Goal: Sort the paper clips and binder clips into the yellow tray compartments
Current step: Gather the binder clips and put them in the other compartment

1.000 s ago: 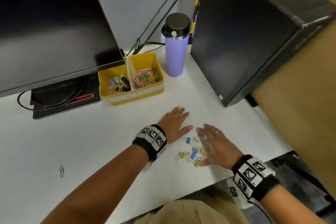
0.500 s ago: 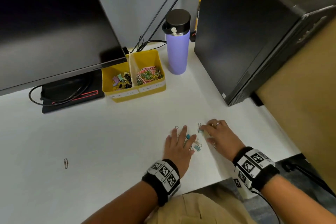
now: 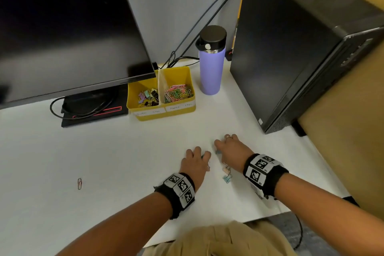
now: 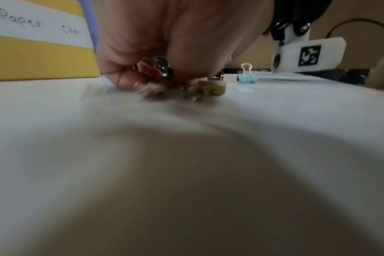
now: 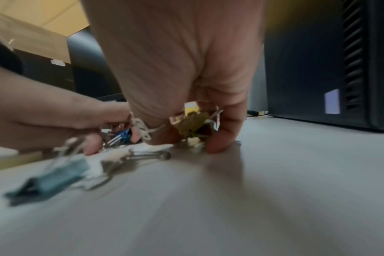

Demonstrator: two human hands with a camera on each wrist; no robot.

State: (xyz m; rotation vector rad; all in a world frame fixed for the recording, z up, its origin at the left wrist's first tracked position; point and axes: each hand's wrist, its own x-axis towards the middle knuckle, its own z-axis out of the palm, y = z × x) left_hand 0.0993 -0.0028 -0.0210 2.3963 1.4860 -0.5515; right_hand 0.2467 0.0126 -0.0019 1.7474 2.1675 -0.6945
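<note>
Hands: both sit nearer the desk's front edge than half a second ago, closer together, knuckles raised where the left lay flatter before. Left hand (image 3: pixel 196 162): fingers curled down onto the white desk (image 3: pixel 108 158) over loose binder clips (image 5: pixel 121 136), which lie bunched under the fingertips; whether any clip is actually gripped cannot be told. Right hand (image 3: pixel 232 148): fingers and thumb curled round a cluster of yellow-green binder clips (image 5: pixel 191 123), fingertips touching the desk. Two clips, one pink and one light blue binder clip (image 3: pixel 227 178), now lie exposed beside the right wrist, earlier covered by the hands.

Yellow tray (image 3: pixel 162 113): well beyond the hands, under the monitor's (image 3: pixel 62 27) corner; left compartment holds binder clips, right compartment holds paper clips (image 3: pixel 178 93).

Open room: bare desk between hands and tray. Purple bottle (image 3: pixel 211 68) just right of the tray; black computer tower (image 3: pixel 291 58) bounds the right side. A lone paper clip (image 3: pixel 79 183) lies well to the left.
</note>
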